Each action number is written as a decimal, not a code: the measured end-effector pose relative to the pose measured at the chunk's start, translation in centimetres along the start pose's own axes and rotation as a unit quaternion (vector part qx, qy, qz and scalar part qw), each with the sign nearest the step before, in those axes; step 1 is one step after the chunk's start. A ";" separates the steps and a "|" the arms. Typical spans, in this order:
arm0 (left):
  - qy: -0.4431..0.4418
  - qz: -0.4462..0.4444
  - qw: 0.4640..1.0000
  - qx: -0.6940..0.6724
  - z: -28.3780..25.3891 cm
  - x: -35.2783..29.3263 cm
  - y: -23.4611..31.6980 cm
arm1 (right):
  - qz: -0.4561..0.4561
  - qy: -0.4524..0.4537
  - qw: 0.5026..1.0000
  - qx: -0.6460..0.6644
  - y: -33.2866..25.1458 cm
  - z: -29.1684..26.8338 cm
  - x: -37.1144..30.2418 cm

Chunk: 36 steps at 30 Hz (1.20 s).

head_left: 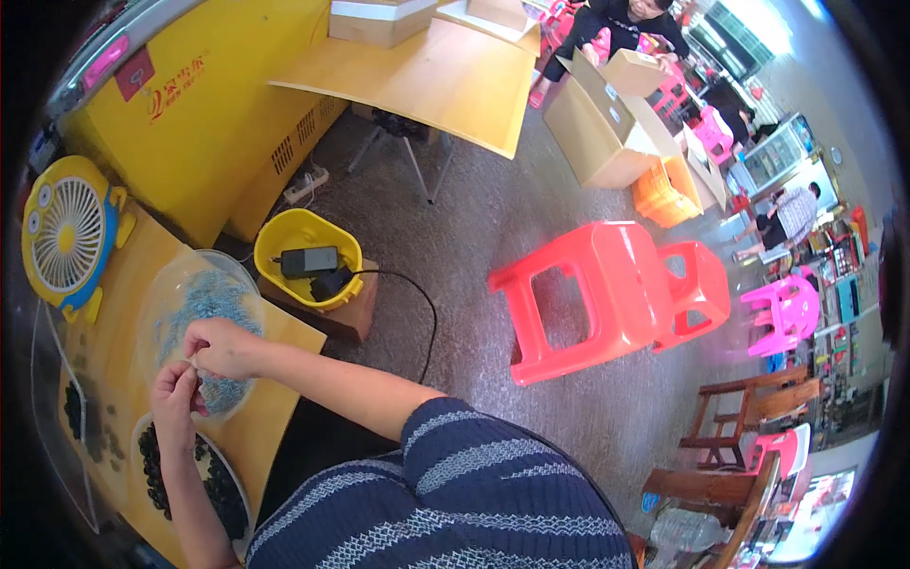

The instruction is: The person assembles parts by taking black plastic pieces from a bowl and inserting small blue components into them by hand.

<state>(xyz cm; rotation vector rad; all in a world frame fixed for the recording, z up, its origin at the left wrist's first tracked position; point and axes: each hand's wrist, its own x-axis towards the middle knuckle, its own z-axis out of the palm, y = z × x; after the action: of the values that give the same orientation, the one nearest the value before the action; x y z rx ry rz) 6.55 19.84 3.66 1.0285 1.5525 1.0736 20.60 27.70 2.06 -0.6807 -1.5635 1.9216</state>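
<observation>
My left hand (pixel 174 389) and my right hand (pixel 218 347) meet fingertip to fingertip, both pinched closed. A tiny pale piece shows between them, too small to name. Under and beyond the hands, a clear round tub (pixel 248 277) holds many small light-blue pieces (pixel 210 296). Beneath my left forearm, a white-rimmed bowl (pixel 244 488) contains many small black pieces (pixel 216 488). Both containers rest on a yellow wooden table (pixel 294 346).
A yellow-blue cartoon fan (pixel 66 232) stands at the table's far left. Right of the table, a yellow bucket (pixel 275 232) holds a black adapter (pixel 310 262) with a cable. Red stools (pixel 607 284) stand on the floor. Farther back, a person (pixel 621 33) handles cardboard boxes (pixel 597 123).
</observation>
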 end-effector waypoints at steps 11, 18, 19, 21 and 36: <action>-0.015 -0.008 0.994 -0.110 -1.0 -1.1 0.0 | -0.009 -0.030 0.998 0.051 -0.3 1.5 0.0; 0.047 0.026 0.998 -0.011 -0.8 -2.4 0.7 | 0.036 -0.020 0.998 0.037 -0.6 2.4 -0.7; 0.052 0.027 0.998 -0.013 -0.8 -2.6 0.8 | 0.035 -0.024 0.998 0.035 -0.3 2.5 -0.7; 0.043 0.025 0.998 0.046 -0.6 -2.8 0.8 | 0.014 -0.022 0.998 0.049 0.5 2.5 -0.5; 0.052 0.014 0.997 -0.055 -0.6 -3.4 1.9 | -0.016 -0.028 0.997 0.075 -1.3 0.8 -0.3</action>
<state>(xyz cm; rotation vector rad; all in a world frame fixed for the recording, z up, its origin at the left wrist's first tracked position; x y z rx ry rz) 6.86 17.05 6.38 0.9353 1.5465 1.2345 20.35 27.12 3.48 -0.5404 -1.4350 2.0264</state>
